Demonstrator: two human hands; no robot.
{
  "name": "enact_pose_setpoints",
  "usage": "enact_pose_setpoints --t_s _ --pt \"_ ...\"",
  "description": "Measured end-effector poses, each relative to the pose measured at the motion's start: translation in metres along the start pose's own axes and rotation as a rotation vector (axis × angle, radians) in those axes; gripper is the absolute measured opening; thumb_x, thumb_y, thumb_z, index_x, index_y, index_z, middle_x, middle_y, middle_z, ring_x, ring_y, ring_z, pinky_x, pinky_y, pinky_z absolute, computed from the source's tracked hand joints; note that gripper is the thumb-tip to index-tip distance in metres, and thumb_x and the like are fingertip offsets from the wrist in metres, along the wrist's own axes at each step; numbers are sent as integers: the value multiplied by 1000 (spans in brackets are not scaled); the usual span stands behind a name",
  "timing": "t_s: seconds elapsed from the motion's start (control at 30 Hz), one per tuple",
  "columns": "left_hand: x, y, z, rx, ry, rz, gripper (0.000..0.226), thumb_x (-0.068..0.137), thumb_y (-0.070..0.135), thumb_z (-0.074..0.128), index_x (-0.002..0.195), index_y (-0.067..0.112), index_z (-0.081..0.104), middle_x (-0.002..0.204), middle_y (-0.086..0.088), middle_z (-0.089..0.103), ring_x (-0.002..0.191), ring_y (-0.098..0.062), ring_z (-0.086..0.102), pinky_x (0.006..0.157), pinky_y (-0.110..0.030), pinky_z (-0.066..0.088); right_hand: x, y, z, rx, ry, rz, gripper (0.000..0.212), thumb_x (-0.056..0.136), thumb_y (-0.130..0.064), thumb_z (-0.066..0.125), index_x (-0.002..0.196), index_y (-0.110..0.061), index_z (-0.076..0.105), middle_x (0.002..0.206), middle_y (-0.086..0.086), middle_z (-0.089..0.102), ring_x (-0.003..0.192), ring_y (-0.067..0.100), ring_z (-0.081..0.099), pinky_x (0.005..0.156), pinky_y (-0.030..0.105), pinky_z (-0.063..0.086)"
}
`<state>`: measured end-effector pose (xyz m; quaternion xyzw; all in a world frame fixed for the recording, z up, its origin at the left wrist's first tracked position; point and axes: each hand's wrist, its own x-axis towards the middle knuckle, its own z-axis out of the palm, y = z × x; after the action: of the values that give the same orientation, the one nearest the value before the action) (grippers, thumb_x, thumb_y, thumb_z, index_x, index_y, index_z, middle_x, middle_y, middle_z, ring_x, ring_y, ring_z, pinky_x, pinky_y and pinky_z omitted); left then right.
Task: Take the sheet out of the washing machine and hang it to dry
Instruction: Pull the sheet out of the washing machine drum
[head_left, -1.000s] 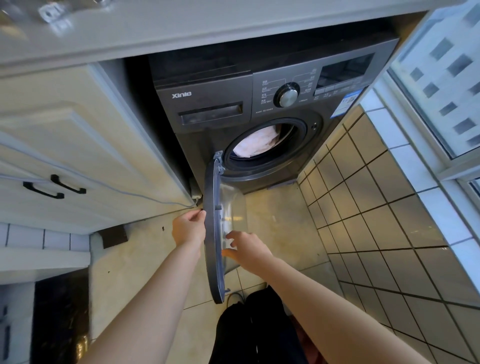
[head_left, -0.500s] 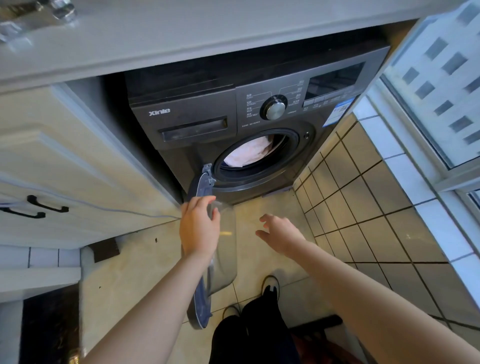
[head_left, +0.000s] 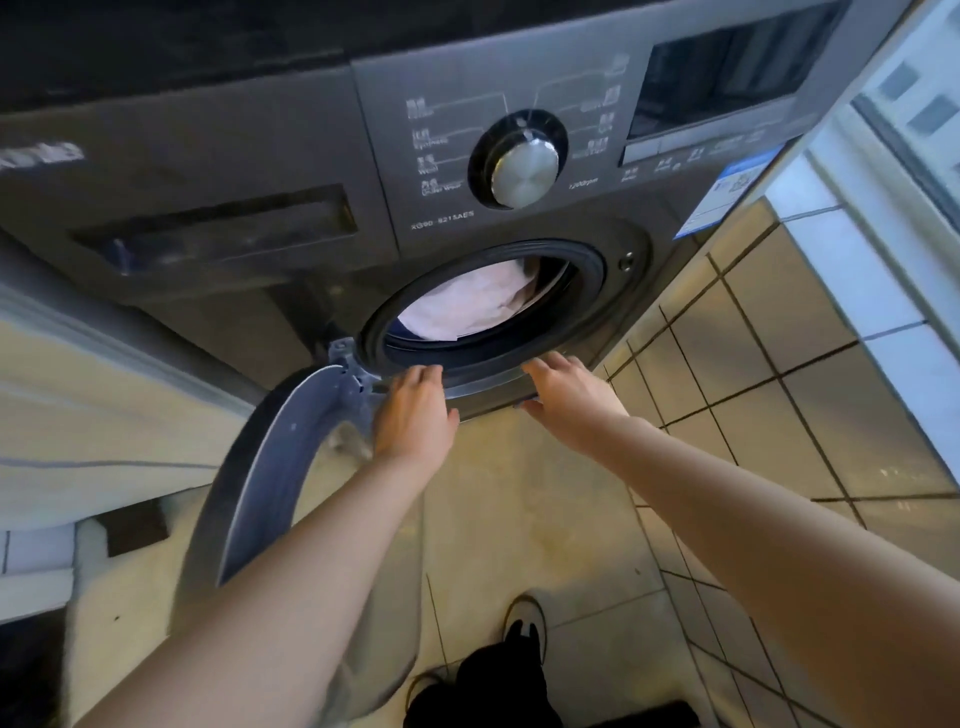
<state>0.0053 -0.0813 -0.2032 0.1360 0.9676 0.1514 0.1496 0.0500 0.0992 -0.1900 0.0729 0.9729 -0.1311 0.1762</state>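
Sheet bunched inside washing machine drum, untouched; left hand and right hand, both relaxed and empty, just below its mouth: reach step, next likely calls for gripping fabric inside.

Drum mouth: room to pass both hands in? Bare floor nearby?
Drum mouth is unblocked: door hangs open leftward, sheet sits back, with a dark gap on its right. Bare floor between door and tiled wall. Tight at the hinge by the left hand; right hand is at the lower rim.
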Motion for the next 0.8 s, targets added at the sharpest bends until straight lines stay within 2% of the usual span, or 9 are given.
enact_pose_setpoints --t_s 0.23,0.4,0.47,0.63,0.67,0.73,0.8 --pt "89 -14 52 156 -9 -21 67 90 22 64 145 7 29 155 -9 26 142 -28 22 112 -39 29 100 31 40 -152 89 -182 63 93 -30 59 146 -12 29 151 8 28 138 29 28 102 43 42" --pt "142 -27 81 203 115 -79 82 91 10 59 153 8 6 162 -6 0 148 -30 4 118 -45 24 156 38 58 -290 185 -283 76 96 -24 54 153 -16 4 161 6 2 147 30 6 116 43 24" --pt "157 -28 91 232 167 -93 83 93 9 55 154 10 -2 162 -7 -5 149 -30 0 119 -45 21 174 36 61 -331 227 -295 82 96 -18 54 153 -18 -5 161 6 -4 148 29 0 118 43 20" --pt "182 -34 105 292 174 -111 96 87 25 68 153 10 -1 160 -15 13 148 -30 8 120 -44 9 208 29 68 -441 279 -381 88 91 -8 54 153 -15 -9 161 10 0 148 31 2 118 42 19" --pt "185 -35 108 317 177 -116 89 90 25 65 153 9 3 158 -16 21 147 -29 16 120 -43 9 212 29 70 -455 292 -394 86 91 -8 53 153 -13 -7 161 11 3 147 32 4 118 42 19" --pt "190 -36 114 382 201 -79 59 96 18 54 146 7 25 142 -16 47 135 -27 39 119 -43 14 218 28 76 -466 313 -413 76 96 -9 45 153 -13 -5 161 10 7 147 33 7 117 43 21" --pt "190 -35 117 416 178 -5 30 96 9 47 125 10 51 123 -11 62 120 -26 52 116 -42 21 222 28 82 -468 307 -435 62 101 -12 31 153 -15 -2 161 8 9 146 34 10 115 45 23"
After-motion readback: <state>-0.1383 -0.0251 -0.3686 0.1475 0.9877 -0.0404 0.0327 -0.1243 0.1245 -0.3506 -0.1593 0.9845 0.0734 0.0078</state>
